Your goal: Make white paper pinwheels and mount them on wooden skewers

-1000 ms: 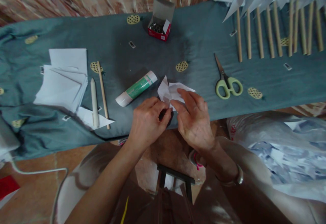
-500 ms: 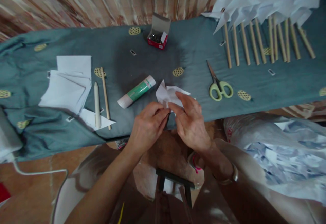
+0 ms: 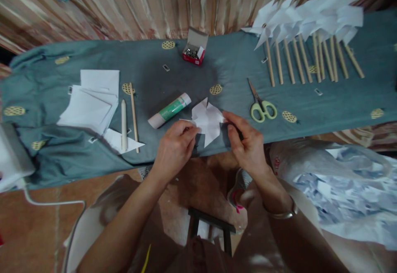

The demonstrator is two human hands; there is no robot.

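Note:
A folded white paper pinwheel (image 3: 208,120) is spread out over the near edge of the cloth-covered table, its pointed blades showing. My left hand (image 3: 174,148) pinches its left side between thumb and curled fingers. At its right tip is my right hand (image 3: 249,144), the index fingertip on the paper and the thumb just below; the exact grip there is partly hidden. A glue stick (image 3: 170,110) with a green label lies just beyond my left hand. To the right of the pinwheel rest green-handled scissors (image 3: 263,108).
Finished pinwheels (image 3: 307,18) on sticks lie in a row at the back right. A red box (image 3: 194,56) of small metal pins stands open at the back. On the left are paper squares (image 3: 87,105), a thin stick (image 3: 134,113) and a pale pointed rod (image 3: 123,124). A plastic bag (image 3: 328,190) of paper scraps sits at right.
My right hand has moved from the paper's centre out to its right tip, so the hands are farther apart. More of the pinwheel shows now. The view has shifted slightly.

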